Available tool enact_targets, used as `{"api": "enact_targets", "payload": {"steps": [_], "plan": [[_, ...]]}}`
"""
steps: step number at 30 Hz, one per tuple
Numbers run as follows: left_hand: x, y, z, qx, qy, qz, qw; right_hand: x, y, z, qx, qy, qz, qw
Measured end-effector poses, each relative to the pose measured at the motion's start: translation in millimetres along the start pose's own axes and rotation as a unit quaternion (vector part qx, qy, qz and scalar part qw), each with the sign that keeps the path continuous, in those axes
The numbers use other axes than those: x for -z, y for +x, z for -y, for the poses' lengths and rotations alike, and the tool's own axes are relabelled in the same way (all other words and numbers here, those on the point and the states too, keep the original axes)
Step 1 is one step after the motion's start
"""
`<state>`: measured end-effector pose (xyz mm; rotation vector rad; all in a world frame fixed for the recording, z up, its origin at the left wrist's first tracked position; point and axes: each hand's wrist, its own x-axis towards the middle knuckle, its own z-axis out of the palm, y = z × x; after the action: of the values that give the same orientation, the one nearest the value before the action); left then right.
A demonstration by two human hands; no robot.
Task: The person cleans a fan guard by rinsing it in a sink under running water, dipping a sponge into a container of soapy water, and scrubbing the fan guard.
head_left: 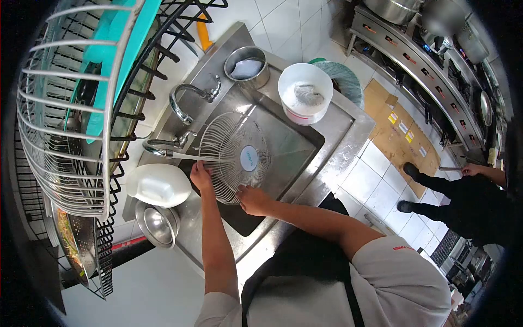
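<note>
Head view: holding a round wire fan guard (234,182) over the basin of the steel sink (297,143), with a pale blue-lettered label (249,158) facing up at its middle. Grasping the rim on the sink's left side with the fingers of the left hand (201,175); clasping the rim nearer the sink's front with curled fingers of the right hand (254,200). Cannot tell whether anything else is inside that curl, nor whether touching the basin floor. Running water onto the wires from the near tap (177,140) on the sink's left edge, beside the far tap (177,109). Shows a steel pot (256,82) at the sink's far corner and, right of it, a white bucket (306,115) with something greyish inside. Also shows a white container (158,185) and a steel bowl (158,223) left of the sink, a wire dish rack (107,163) farther left, and, well to the sink's right, a co-worker (474,199) in dark clothes, grasping a thin rod.
</note>
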<state>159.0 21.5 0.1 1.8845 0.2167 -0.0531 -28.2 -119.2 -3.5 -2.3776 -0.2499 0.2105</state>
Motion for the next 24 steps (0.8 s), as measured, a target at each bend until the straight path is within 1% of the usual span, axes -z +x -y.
{"api": "enact_targets", "payload": {"steps": [1,4,6,7,9,11,13,16,19,21,22,23,24], "plan": [[-6.9,-14.5,-4.7,-0.009,-0.058,-0.048,0.997,0.4,2.5,-2.9,0.002,0.005,-0.025,1.000],[-4.0,-53.7,1.9,0.038,-0.164,-0.135,0.976,14.5,6.9,-3.2,-0.013,0.022,-0.114,0.993],[-0.2,-77.7,18.4,0.067,-0.139,-0.171,0.973,28.6,8.6,2.2,-0.017,0.032,-0.134,0.990],[4.0,-85.5,31.6,0.081,-0.126,-0.191,0.970,32.3,10.7,3.0,-0.012,0.035,-0.123,0.992],[9.0,-92.1,59.2,0.045,-0.140,-0.179,0.973,36.0,13.2,6.2,-0.009,0.036,-0.116,0.993],[10.5,-99.1,66.6,0.012,-0.132,-0.158,0.978,30.4,11.6,11.5,-0.014,0.036,-0.119,0.992],[13.0,-109.7,57.1,-0.021,-0.101,-0.127,0.986,29.0,7.8,15.7,-0.028,0.036,-0.127,0.991],[10.2,-107.3,29.9,-0.071,-0.195,-0.088,0.974,38.7,5.6,17.1,-0.033,0.048,-0.139,0.989],[13.5,-91.3,-8.8,-0.175,-0.099,-0.007,0.979,36.9,14.8,9.9,-0.028,0.042,-0.139,0.989],[22.8,-67.2,-4.1,-0.087,-0.152,0.046,0.983,31.4,20.8,6.0,-0.025,0.035,-0.141,0.989],[22.6,-60.9,-12.8,-0.041,-0.178,0.073,0.980,30.9,21.2,6.0,-0.025,0.035,-0.145,0.989],[23.4,-51.3,-23.3,0.024,-0.141,0.063,0.988,30.4,22.1,6.2,-0.024,0.035,-0.148,0.988],[20.1,-44.0,-26.2,0.041,-0.116,0.059,0.991,31.0,22.9,7.1,-0.029,0.048,-0.162,0.985]]}}
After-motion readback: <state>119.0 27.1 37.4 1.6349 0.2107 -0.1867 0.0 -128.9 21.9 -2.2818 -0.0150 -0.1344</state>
